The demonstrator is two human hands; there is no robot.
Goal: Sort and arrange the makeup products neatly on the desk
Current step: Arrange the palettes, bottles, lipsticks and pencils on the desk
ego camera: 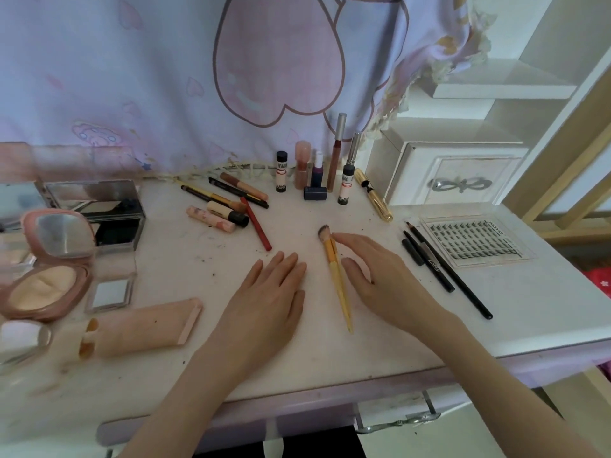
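A yellow-handled makeup brush lies on the white desk, bristles pointing away. My left hand rests flat on the desk just left of it, fingers straight. My right hand hovers open right of the brush, fingertips near the bristle end. Several pencils and lipstick tubes lie in a loose pile at the back. Small bottles and tubes stand upright behind the brush. A gold mascara lies to the right.
At the left sit an open pink powder compact, a mirrored palette, a peach tube and a small square compact. Black pencils and a clear lash tray lie at the right. A white drawer box stands behind.
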